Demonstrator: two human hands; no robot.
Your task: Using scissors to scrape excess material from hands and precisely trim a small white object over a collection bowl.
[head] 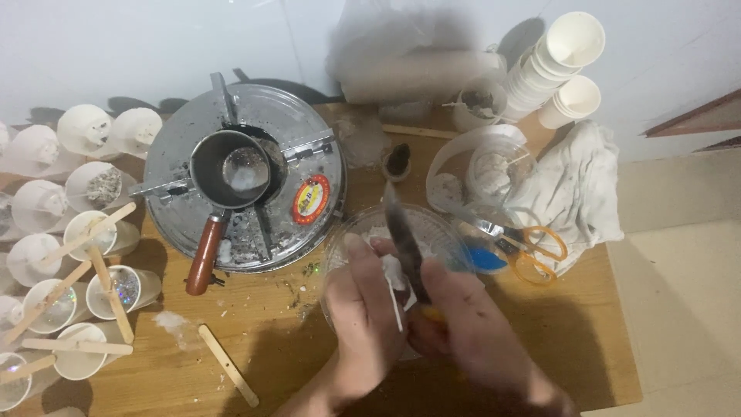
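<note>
While the left hand (363, 309) pinches a white lump (392, 272) over a clear bowl (444, 232), the right hand (471, 324) is closed around a knife (403, 239) whose blurred blade lies against that lump. Scissors (525, 247) lie just right of the bowl on the table (309, 363); a small pot (231, 174) sits on a round metal stove (309, 139) to the left.

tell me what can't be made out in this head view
- Knife: blade motion-blurred, handle hidden in the right hand.
- White piece: mostly covered by the left hand.
- Clear bowl: contents blocked by both hands.
- Paper cups: cut off at left edge.
</note>
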